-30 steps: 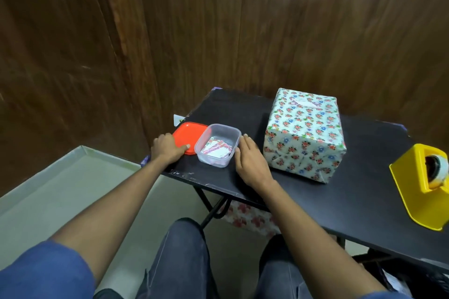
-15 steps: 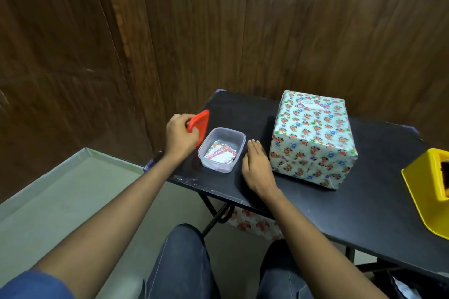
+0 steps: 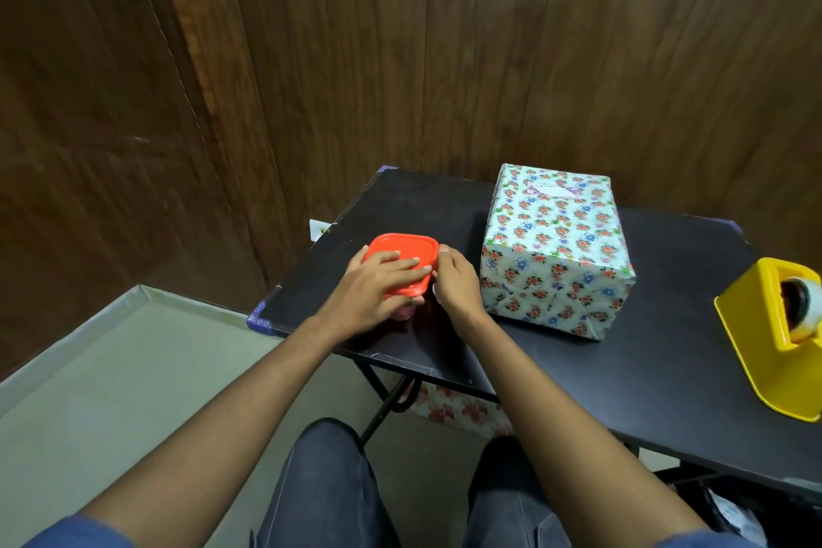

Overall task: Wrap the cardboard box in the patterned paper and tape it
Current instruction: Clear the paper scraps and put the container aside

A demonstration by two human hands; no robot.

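Observation:
The box, covered all over in white paper with small flowers, stands on the black table near the wall. A small label sits on its top. To its left a small clear tub carries a red lid. My left hand lies flat on the lid, fingers spread across it. My right hand holds the tub's right side, between the tub and the box. The tub itself is mostly hidden under my hands.
A yellow tape dispenser stands at the table's right edge. A wood-panelled wall rises right behind the table. Flowered paper shows under the table by its folding legs. A pale floor lies to the left.
My left hand lifted the red lid off the table, carried it right and set it on top of the tub. My right hand moved from the table onto the tub's side.

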